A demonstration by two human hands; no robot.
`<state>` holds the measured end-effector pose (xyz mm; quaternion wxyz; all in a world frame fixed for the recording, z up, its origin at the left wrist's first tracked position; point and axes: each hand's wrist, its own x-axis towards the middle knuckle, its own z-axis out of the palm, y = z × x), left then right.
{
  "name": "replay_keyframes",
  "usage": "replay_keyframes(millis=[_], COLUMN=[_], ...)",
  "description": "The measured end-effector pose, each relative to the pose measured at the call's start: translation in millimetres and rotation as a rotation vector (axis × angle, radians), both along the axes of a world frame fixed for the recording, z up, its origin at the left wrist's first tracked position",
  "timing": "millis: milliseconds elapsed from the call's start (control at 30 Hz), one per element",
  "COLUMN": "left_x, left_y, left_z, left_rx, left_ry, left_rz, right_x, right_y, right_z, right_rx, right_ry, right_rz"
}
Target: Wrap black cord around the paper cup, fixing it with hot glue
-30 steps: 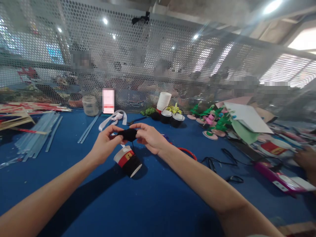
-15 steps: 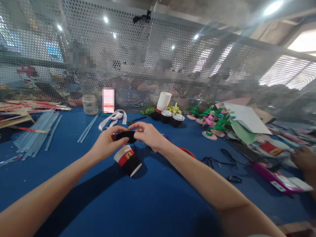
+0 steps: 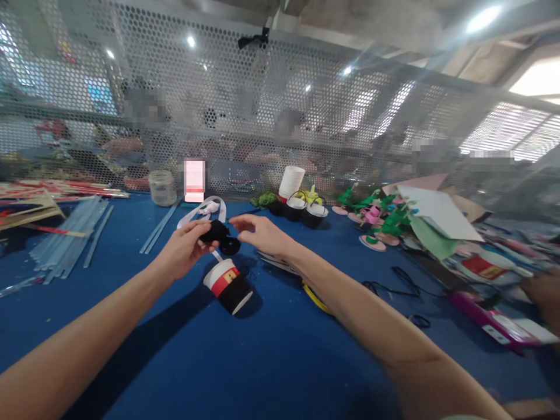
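Observation:
My left hand (image 3: 189, 249) is closed around a dark bundle that looks like black yarn (image 3: 214, 232). A looped black part (image 3: 230, 245) hangs at the bundle's right side. Just right of it, my right hand (image 3: 261, 234) has its thumb and fingers apart, with nothing visible between them. Below the hands a paper cup (image 3: 222, 279) lies tilted on the blue table. Its upper part is white with a red band, and black material wraps the lower part. A thin black strand shows beside the cup.
Behind stand two black-wrapped cups (image 3: 313, 214) with handles, a stack of white cups (image 3: 291, 182), green yarn (image 3: 266, 200) and a glass jar (image 3: 162, 188). Clear strips (image 3: 65, 236) lie left. Green figures (image 3: 388, 220), a purple power strip (image 3: 490, 318) and another person's hand (image 3: 540, 289) are right.
My right hand has drawn off the black bundle, and its fingers have parted. A looped black part now shows beside the bundle. The cup has barely moved.

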<state>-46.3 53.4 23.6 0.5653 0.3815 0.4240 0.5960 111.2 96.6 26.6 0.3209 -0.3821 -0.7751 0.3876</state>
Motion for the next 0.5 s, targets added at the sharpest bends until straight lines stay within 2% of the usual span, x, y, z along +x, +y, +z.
replay_keyframes(millis=[133,200,267,367,433,500], left_x=[2.8,0.4,-3.8,-9.0,-10.2,-9.9], left_y=[4.1,3.9,2.3,-1.3,-3.9,-6.7], left_z=[-4.4,-4.3,-3.4,-3.6,-5.4,-7.9], left_rx=[0.005,0.015,0.034,0.040,0.011,-0.021], left_ry=[-0.069,-0.051,0.064,0.389,0.611,0.765], left_rz=[-0.040,-0.063,-0.047,-0.029,-0.133,-0.303], right_x=[-11.2,-15.5,-16.9,-15.2,-13.4,-11.8], right_y=[2.2,8.8,19.6,41.6,58.5,75.5], right_z=[-0.3,-3.9,-7.6,-10.3,-9.1,-5.6], right_rx=[0.092,0.054,-0.077,-0.257,-0.283,-0.283], right_ry=[0.095,0.117,0.144,0.154,0.137,0.125], right_rz=[0.208,0.213,0.121,-0.034,-0.117,-0.224])
